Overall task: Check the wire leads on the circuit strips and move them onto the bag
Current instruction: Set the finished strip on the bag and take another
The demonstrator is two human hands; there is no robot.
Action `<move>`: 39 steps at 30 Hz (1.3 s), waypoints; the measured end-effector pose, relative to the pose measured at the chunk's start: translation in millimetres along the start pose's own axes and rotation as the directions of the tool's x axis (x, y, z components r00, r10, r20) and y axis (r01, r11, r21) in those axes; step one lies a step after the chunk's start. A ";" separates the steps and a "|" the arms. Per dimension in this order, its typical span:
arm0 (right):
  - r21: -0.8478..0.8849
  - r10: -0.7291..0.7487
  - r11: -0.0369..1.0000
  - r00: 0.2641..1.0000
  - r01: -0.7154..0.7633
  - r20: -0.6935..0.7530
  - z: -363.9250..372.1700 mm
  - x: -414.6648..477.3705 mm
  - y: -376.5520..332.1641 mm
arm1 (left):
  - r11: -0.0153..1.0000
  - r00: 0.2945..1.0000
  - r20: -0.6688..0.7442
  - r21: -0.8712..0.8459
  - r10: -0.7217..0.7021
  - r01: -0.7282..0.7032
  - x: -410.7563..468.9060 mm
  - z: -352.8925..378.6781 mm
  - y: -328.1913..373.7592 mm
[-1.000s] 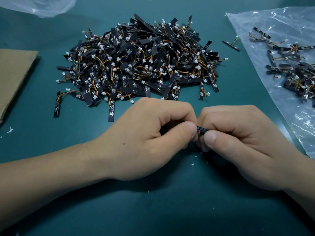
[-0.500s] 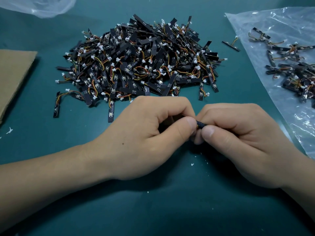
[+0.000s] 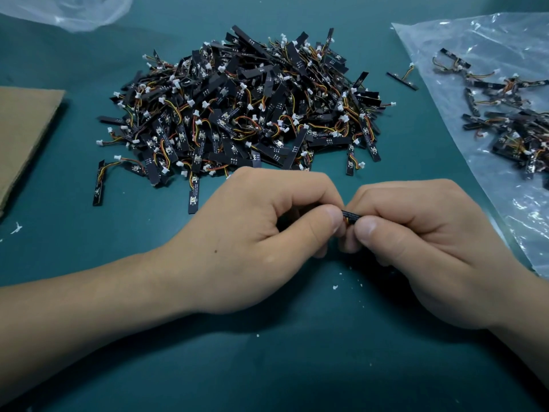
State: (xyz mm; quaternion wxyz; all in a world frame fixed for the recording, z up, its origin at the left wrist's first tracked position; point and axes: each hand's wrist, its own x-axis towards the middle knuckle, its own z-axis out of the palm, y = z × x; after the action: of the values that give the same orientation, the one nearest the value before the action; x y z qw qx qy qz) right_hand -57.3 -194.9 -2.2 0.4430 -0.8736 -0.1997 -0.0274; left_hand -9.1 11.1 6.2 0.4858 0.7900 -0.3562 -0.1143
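Both hands meet at centre, pinching one circuit strip (image 3: pixel 349 217) — left hand (image 3: pixel 258 242) and right hand (image 3: pixel 416 248) each clamp an end. Its printing is too small to read. The unchecked pile (image 3: pixel 243 114) lies at 12 o'clock; the bag (image 3: pixel 463 49), holding some strips, at 2 o'clock.

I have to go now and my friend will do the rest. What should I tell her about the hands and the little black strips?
Left hand and right hand: both pinch one strip between them, over the mat; its wires are hidden.
Pile: big, unchecked, just behind the hands.
Bag: on the right, holding a small batch of strips.
Stray strip: on the mat between pile and bag.
Left: finish this one, put it on the bag, then work through the pile.
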 end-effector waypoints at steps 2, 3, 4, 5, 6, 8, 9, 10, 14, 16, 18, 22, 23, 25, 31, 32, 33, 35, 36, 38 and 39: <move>0.014 0.004 1.000 1.000 -0.004 -0.002 -0.2 0.4 -0.5 | 1.000 1.000 -0.002 0.005 0.002 -0.002 0.1 0.2 -0.1; 0.021 0.003 1.000 1.000 -0.003 -0.002 -0.3 0.3 -0.7 | 1.000 1.000 -0.004 -0.006 0.003 -0.003 -0.1 0.1 0.0; 0.024 0.001 1.000 1.000 -0.001 -0.002 -0.2 0.3 -0.8 | 1.000 1.000 -0.009 -0.018 0.003 -0.003 -0.3 0.0 0.1; 0.023 0.001 1.000 1.000 -0.001 -0.003 -0.2 0.2 -1.1 | 1.000 1.000 -0.014 -0.026 0.001 -0.001 -0.5 -0.2 0.2; 0.020 0.002 1.000 1.000 -0.002 -0.005 -0.1 0.2 -1.2 | 1.000 1.000 -0.017 -0.028 -0.003 0.002 -0.6 -0.3 0.2; 0.021 0.005 1.000 1.000 -0.004 -0.010 -0.1 0.4 -1.3 | 1.000 1.000 -0.012 -0.018 -0.008 0.008 -0.3 -0.1 0.3; 0.023 0.005 1.000 1.000 -0.005 -0.011 -0.2 0.6 -1.5 | 1.000 1.000 -0.010 -0.019 -0.009 0.009 -0.2 0.0 0.5; 0.023 0.003 1.000 1.000 -0.003 -0.012 -0.2 0.8 -1.7 | 1.000 1.000 -0.011 -0.030 -0.011 0.011 0.0 0.2 0.7; 0.008 0.002 1.000 1.000 -0.002 -0.010 -0.1 1.2 -2.6 | 0.999 1.000 -0.026 -0.049 -0.009 0.007 0.3 0.2 0.7; 0.003 0.001 1.000 1.000 -0.001 -0.001 -0.4 1.6 -3.0 | 1.000 1.000 -0.017 -0.016 -0.008 0.008 0.6 0.1 0.7; 0.007 -0.003 1.000 1.000 0.003 0.003 -0.8 1.7 -3.6 | 1.000 1.000 -0.018 -0.021 -0.009 0.009 0.4 -0.4 0.8; 0.016 0.009 1.000 1.000 -0.009 -0.001 -0.9 1.4 -4.4 | 0.999 1.000 -0.015 -0.046 -0.016 0.015 0.2 0.0 1.4; 0.022 0.012 1.000 1.000 -0.013 0.001 -0.9 1.4 -4.5 | 0.999 1.000 -0.011 -0.037 -0.016 0.016 0.4 0.0 1.4; 0.032 0.014 0.999 1.000 -0.014 0.005 -0.9 1.4 -4.5 | 1.000 1.000 -0.016 -0.023 -0.015 0.015 0.3 0.1 1.1; 0.001 0.014 1.000 1.000 -0.014 -0.022 0.0 1.1 -4.0 | 1.000 0.998 -0.057 -0.020 -0.006 0.004 -0.1 -0.1 0.3; -0.005 0.011 1.000 1.000 -0.011 -0.027 0.1 1.0 -4.1 | 1.000 0.998 -0.061 -0.029 -0.007 0.005 0.0 -0.1 0.3; -0.017 0.008 1.000 1.000 -0.008 -0.028 0.1 0.9 -3.8 | 0.999 0.998 -0.059 -0.033 -0.008 0.006 0.0 -0.1 0.1; -0.046 0.004 0.999 1.000 -0.005 -0.022 -0.1 1.0 -3.4 | 1.000 0.999 -0.041 -0.029 -0.007 0.006 -0.1 0.2 0.0; -0.054 0.006 0.999 1.000 -0.007 -0.022 -0.5 1.1 -3.5 | 1.000 1.000 -0.028 -0.029 -0.007 0.006 -0.1 0.2 0.1; -0.044 0.013 0.999 0.999 -0.015 -0.029 -0.8 1.0 -4.1 | 0.999 1.000 -0.025 -0.033 -0.005 0.004 -0.2 0.1 0.3; -0.030 0.019 0.999 0.999 -0.020 -0.033 -0.8 0.9 -4.3 | 0.999 0.999 -0.035 -0.037 0.001 -0.003 0.1 -0.2 0.3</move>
State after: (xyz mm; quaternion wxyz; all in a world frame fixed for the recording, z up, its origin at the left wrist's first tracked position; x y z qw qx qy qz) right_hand -58.0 -192.9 1.8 0.4333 -0.8814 -0.1836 -0.0404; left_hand -9.1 11.1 6.6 0.5067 0.7824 -0.3462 -0.1064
